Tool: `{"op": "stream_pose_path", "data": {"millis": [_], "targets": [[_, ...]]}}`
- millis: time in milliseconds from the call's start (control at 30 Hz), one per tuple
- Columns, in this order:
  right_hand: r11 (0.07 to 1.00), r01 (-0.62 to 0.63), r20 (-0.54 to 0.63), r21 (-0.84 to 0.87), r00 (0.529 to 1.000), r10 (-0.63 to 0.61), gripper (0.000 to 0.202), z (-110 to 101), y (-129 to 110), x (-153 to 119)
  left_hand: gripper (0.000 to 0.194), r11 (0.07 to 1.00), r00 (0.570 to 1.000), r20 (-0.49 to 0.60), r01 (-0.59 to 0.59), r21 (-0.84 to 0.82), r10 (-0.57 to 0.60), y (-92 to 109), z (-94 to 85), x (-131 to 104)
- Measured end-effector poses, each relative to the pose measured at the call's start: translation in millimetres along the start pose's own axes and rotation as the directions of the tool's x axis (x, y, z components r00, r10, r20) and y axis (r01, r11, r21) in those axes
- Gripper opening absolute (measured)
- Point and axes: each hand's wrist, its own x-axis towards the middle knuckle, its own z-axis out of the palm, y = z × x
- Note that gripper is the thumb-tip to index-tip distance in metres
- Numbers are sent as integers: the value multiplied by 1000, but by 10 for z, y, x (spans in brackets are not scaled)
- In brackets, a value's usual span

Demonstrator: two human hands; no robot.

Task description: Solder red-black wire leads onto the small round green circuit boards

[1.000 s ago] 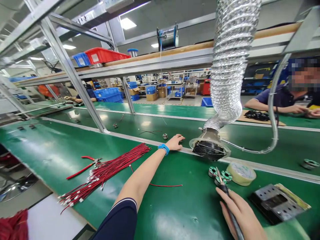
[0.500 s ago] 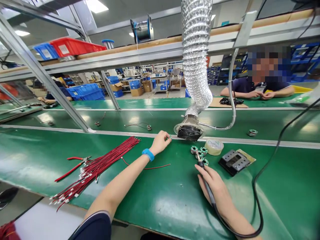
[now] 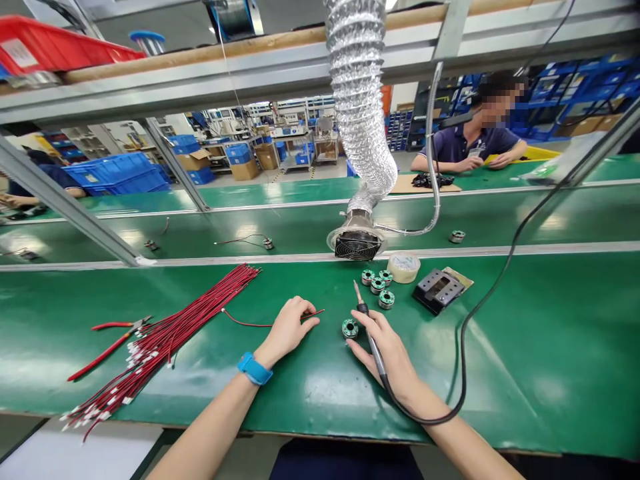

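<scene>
My left hand (image 3: 291, 327) is closed over a single red wire (image 3: 250, 325), whose bare end pokes out past the fingertips. My right hand (image 3: 387, 350) holds a soldering iron (image 3: 373, 340), its tip pointing up and away. Between the right thumb and index finger, a small round motor stator with a green circuit board (image 3: 350, 328) sits on the bench; whether the fingers touch it I cannot tell. Several similar stators (image 3: 378, 285) are grouped beyond the iron's tip. To the left lies a bundle of red wires (image 3: 195, 320) with white connectors.
Red-handled pliers (image 3: 113, 340) lie left of the bundle. Behind the stators are a tape roll (image 3: 404, 268) and a black metal block (image 3: 439, 290). A fume-extraction duct (image 3: 357, 240) hangs over the bench's back edge. The iron's cable (image 3: 465, 320) loops at right. A co-worker (image 3: 470, 143) sits opposite.
My left hand has come back from the far edge to the red wire. A stator now rests by my right hand, which still holds the iron. The view has shifted right and down.
</scene>
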Motion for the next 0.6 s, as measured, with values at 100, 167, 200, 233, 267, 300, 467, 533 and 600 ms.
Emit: {"op": "stream_pose_path", "data": {"millis": [100,167,200,233,267,300,467,533,600], "targets": [[999,-31,-1,24,1000,31,48,86,-53,64,16,1000,999,38,-21,-12,21,23,42,-30],[998,-43,7,47,999,42,46,98,-68,82,16,995,999,17,-28,-96,30,147,105,-107],[997,-42,16,66,999,41,46,87,-74,76,17,987,1000,-3,-27,-156,27,222,133,-156],[995,-38,29,91,999,36,47,67,-80,59,18,976,999,-26,-28,-214,23,295,157,-208],[993,-38,42,115,999,34,48,42,-91,31,18,966,998,-50,-38,-257,26,363,175,-260],[990,-43,46,134,998,37,50,16,-106,-9,17,959,996,-75,-58,-277,39,423,187,-311],[990,-117,-3,84,993,118,50,-63,-236,-287,12,952,977,-167,-174,-253,134,600,232,-508],[985,-156,-9,73,988,157,56,-83,-273,-379,12,951,979,-163,-165,-262,125,651,255,-554],[976,-189,5,111,982,190,63,-112,-288,-433,14,951,985,-146,-135,-278,97,705,278,-583]]}}
